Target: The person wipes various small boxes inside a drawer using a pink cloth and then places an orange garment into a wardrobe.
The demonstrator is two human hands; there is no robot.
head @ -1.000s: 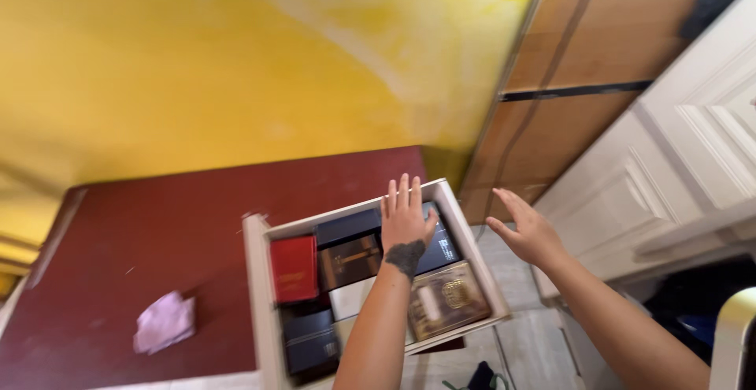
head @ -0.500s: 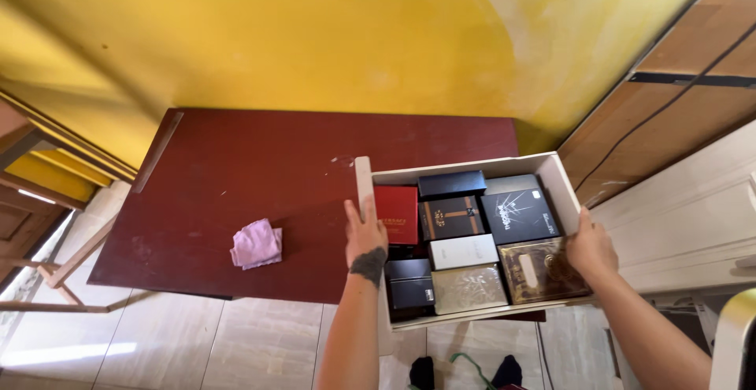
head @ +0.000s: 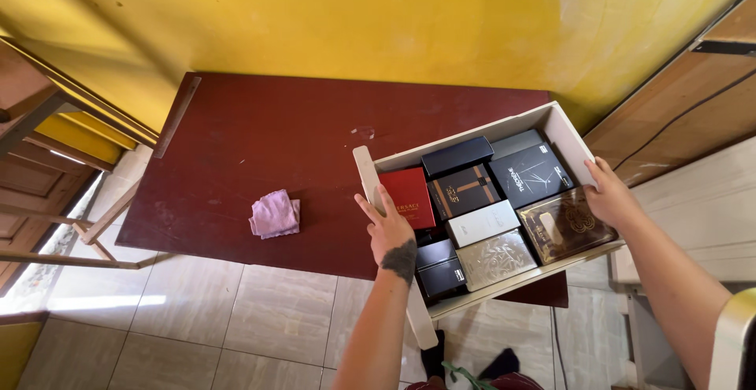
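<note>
A yellow wall fills the top of the head view, above a dark red bench [head: 260, 154] on a pale tiled floor; wooden panelling and a white door run down the right edge, and wooden frames show at the left. A crumpled pink cloth [head: 275, 214] lies alone on the bench, left of centre, well apart from everything else.

At centre right a white drawer [head: 561, 126] rests on the bench's near right corner, its lower end hanging out past the edge over the floor. It is packed with small boxes — a red box [head: 408, 195], dark ones, a white box [head: 482, 223] and a gold patterned box [head: 568, 224].

Against half a second ago the drawer sits turned, its far end swung toward the upper right, and the cloth lies a little lower in the frame.

The left hand [head: 387, 228], tattooed at the wrist, has its grip on the drawer's left wall, fingers spread upward. The right hand [head: 610, 195] clasps the right wall, fingers curled over the rim, forearm reaching in from the lower right.
</note>
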